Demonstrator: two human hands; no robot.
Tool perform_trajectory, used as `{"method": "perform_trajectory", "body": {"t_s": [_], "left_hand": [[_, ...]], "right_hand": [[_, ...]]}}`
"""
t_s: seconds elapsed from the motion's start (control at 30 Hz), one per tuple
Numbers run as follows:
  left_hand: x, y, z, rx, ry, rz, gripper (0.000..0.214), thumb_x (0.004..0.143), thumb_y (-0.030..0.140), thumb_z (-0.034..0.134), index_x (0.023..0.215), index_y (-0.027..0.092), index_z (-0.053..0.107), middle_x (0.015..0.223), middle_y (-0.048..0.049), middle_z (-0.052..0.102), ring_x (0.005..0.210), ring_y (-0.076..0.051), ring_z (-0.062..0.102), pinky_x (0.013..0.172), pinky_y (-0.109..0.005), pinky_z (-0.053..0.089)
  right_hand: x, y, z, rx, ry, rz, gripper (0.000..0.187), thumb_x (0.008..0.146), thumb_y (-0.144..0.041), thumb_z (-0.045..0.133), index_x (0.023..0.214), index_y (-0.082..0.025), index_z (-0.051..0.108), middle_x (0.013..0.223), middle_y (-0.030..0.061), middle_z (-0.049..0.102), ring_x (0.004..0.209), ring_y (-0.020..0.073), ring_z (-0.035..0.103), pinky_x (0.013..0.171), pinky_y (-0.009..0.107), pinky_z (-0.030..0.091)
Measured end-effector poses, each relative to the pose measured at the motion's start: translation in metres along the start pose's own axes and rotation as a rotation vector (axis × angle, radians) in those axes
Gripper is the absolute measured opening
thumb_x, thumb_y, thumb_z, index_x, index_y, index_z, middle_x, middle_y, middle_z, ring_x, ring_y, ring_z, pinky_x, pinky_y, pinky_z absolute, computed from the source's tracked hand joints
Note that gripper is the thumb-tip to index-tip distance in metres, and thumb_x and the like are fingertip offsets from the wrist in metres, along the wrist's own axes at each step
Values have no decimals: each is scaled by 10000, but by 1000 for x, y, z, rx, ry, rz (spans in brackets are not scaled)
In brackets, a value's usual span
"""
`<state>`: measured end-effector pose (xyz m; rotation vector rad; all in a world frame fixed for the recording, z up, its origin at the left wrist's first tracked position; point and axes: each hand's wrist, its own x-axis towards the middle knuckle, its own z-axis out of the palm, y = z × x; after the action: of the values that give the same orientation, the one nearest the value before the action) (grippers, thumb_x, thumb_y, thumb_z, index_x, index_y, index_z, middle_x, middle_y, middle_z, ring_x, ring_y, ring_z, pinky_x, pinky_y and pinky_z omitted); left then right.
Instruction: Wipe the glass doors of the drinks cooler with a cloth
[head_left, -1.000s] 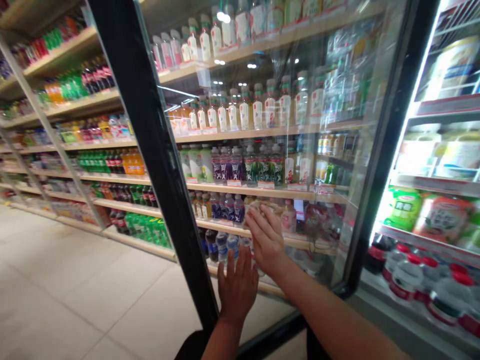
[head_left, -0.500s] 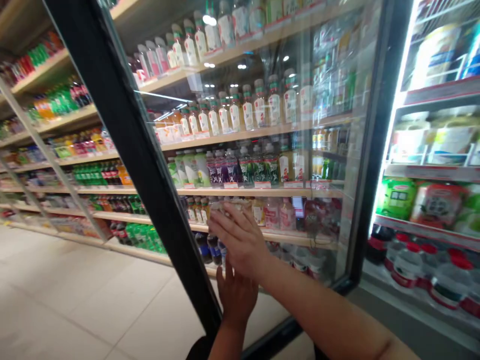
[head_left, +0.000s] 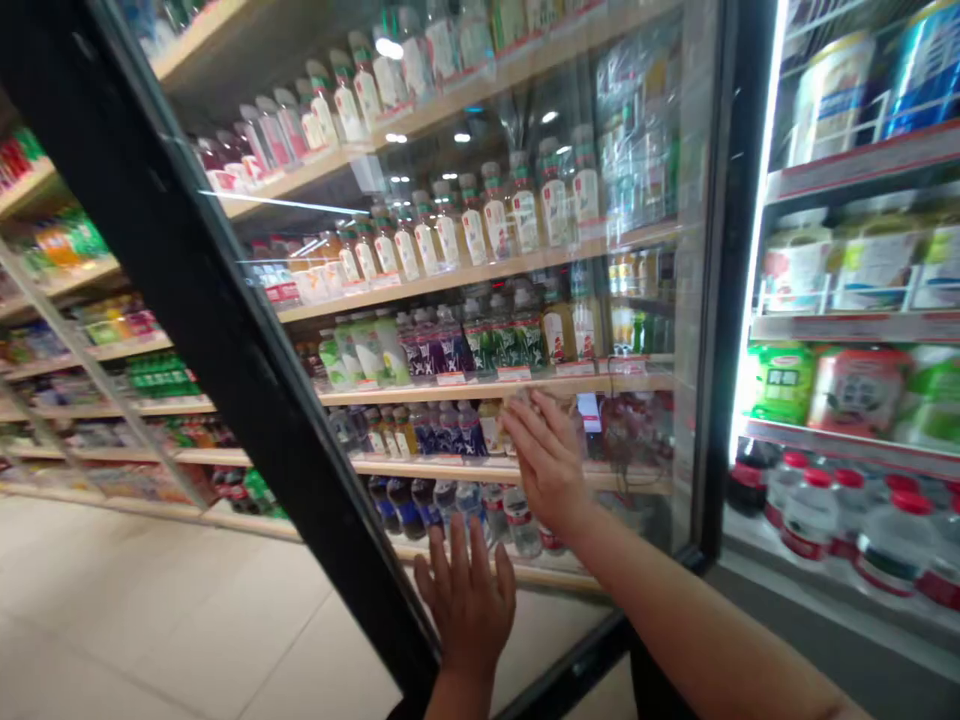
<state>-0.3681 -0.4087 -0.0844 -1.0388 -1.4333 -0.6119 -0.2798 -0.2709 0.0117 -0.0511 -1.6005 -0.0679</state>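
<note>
1. Apparently the work is mid-course: the right hand [head_left: 551, 455], just off centre at about 4 o'clock, holds a pale cloth [head_left: 519, 396] against the glass door [head_left: 206, 310], fingers close together; its palm side is hidden.
2. Left hand [head_left: 471, 605], at 6 o'clock, is bare with its fingers spread, well apart from the right; whether it touches the glass, I cannot tell.
3. Done and left cannot be told apart: the pane shows no edge between parts gone over and parts not, only reflections.
4. Counts: two hands, one cloth, one door.
5. At 2 o'clock, two cans [head_left: 832, 95]; at 3, three pouches [head_left: 859, 390]; between 3 and 4, at least five red-capped bottles [head_left: 810, 518].
6. Bottles beyond the pane are too many and blurred to count.
</note>
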Motion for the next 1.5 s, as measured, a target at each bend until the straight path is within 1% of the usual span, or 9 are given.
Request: {"method": "perform_trajectory", "body": {"t_s": [0.1, 0.27, 0.37, 0.57, 0.73, 0.87, 1.0, 1.23, 1.5], "left_hand": [[25, -3, 1, 17, 54, 40, 866, 872, 180, 709, 1591, 123, 230, 1654, -177, 218, 1550, -337, 136, 1264, -519, 111], [51, -3, 11, 50, -30, -26, 799, 913, 222, 665, 1592, 162, 248, 1596, -180, 365, 1558, -319, 99, 1252, -573, 106], [50, -3, 14, 79, -34, -18, 806, 909, 240, 673, 1591, 165, 250, 1586, -180, 382, 1561, -313, 84, 1250, -576, 109], [47, -5, 16, 73, -26, -24, 823, 903, 234, 670, 1597, 190, 228, 1605, -173, 348, 1558, -325, 101, 1241, -599, 129], [50, -3, 15, 105, -29, -2, 817, 903, 234, 669, 1591, 149, 236, 1600, -205, 341, 1557, -333, 91, 1235, -610, 143], [49, -3, 15, 122, -35, 7, 813, 896, 240, 681, 1583, 132, 260, 1591, -219, 349, 1553, -347, 107, 1230, -624, 146], [49, -4, 15, 129, -35, 18, 824, 887, 239, 690, 1580, 111, 262, 1587, -238, 345, 1552, -359, 97, 1221, -640, 156], [49, -2, 13, 125, -53, 8, 834, 891, 237, 689, 1586, 119, 245, 1583, -233, 361, 1557, -342, 83, 1236, -612, 124], [43, -3, 16, 53, -49, -60, 821, 911, 253, 656, 1603, 226, 215, 1558, -168, 437, 1547, -351, 152, 1212, -632, 171]], "right_hand": [[-12, 5, -4, -6, -33, -41, 653, 944, -37, 505, 1549, -250, 382, 1412, 64, 627, 1473, 249, 391, 1181, 516, 413], [17, 39, -18, -34, 62, 37, 631, 965, -68, 501, 1540, -302, 393, 1461, 45, 584, 1488, 240, 369, 1198, 540, 401], [13, 55, -26, -59, 133, 111, 602, 977, -81, 486, 1532, -303, 410, 1497, 54, 547, 1491, 244, 364, 1201, 550, 398], [0, 77, -41, -74, 73, 98, 564, 982, -103, 493, 1510, -296, 449, 1449, 59, 595, 1476, 242, 390, 1185, 552, 418], [-1, 102, -51, -118, 181, 254, 471, 1018, -195, 468, 1481, -275, 491, 1462, 75, 581, 1472, 232, 396, 1194, 563, 392], [-22, 112, -53, -146, 200, 329, 457, 1028, -254, 461, 1484, -252, 491, 1466, 103, 574, 1460, 249, 417, 1188, 581, 382], [-17, 127, -59, -150, 227, 421, 432, 1033, -321, 446, 1447, -238, 539, 1486, 104, 555, 1448, 238, 434, 1205, 564, 359], [-38, 137, -63, -199, 230, 442, 449, 1031, -335, 440, 1458, -222, 524, 1500, 119, 536, 1458, 235, 415, 1212, 548, 344], [-27, 170, -75, -191, 345, 611, 506, 1000, -433, 460, 1423, -175, 562, 1491, 141, 540, 1414, 250, 468, 1204, 508, 355]]}}
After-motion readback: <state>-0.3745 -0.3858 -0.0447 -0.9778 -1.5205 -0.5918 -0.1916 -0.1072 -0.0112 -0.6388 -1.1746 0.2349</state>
